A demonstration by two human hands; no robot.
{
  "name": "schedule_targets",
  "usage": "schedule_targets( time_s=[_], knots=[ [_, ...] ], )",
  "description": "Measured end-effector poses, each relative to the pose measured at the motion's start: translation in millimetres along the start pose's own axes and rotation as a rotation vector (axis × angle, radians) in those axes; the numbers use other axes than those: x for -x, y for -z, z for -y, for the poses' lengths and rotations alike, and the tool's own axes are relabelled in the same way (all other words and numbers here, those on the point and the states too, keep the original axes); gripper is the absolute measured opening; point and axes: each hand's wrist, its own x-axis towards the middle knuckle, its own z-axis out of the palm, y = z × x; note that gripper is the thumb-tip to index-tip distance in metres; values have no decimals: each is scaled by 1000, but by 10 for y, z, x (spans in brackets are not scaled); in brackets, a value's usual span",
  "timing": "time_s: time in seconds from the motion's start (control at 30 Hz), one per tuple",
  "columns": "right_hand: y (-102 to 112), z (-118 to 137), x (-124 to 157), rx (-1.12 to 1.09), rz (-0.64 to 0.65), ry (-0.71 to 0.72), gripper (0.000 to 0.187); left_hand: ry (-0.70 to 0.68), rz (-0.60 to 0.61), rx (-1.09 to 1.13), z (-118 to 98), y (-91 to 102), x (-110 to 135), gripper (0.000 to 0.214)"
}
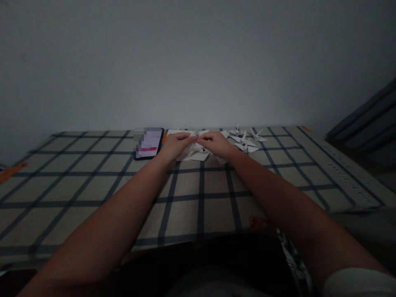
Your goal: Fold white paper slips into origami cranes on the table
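Both hands meet over white paper near the back of the table. My left hand is closed, its thumb and fingers pinching a small piece of folded white paper. From the other side my right hand is closed in a pinch on the same piece, fingertips almost touching the left ones. The fingers and dim light hide most of its folds. Under and around the hands lie several loose white paper pieces. Just right of my right hand sit several folded paper cranes with pointed wings.
A phone with a lit screen lies left of my left hand. The checked tablecloth covers the table, which ends at a plain wall. Orange tassels hang at the cloth's corners. Dark draped fabric is at the right.
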Motion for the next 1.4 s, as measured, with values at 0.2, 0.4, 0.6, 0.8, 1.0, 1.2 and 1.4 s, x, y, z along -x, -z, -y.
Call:
schedule_targets(
  time_s=[0.2, 0.4, 0.6, 0.8, 1.0, 1.2, 1.4],
  knots=[
    [-13, 1, -10, 10, -43, -4, 26, -94, -17, -100, 32, 14, -17, 35],
    [-18, 11, 2, -12, -43, 1, 24, -168, -15, -197, 25, 25, -30, 39],
    [-25, -4, -7, -18, -17, 16, 26, -167, -80, -208, 29, 20, -36, 37],
    [-23, 4, -4, -18, -7, 10, 28, -137, -97, -130, 55, 1, -44, 36],
    [-24, 3, -1, -6, -4, 22, 31, -76, -162, -30, 40, -7, -29, 39],
    [-41, 14, 9, -27, 16, 21, 32, -84, -176, -48, 68, 3, -48, 38],
    [-18, 60, 19, -32, 19, 28, 29, -109, -154, -49, 73, 11, -62, 43]
  ],
)
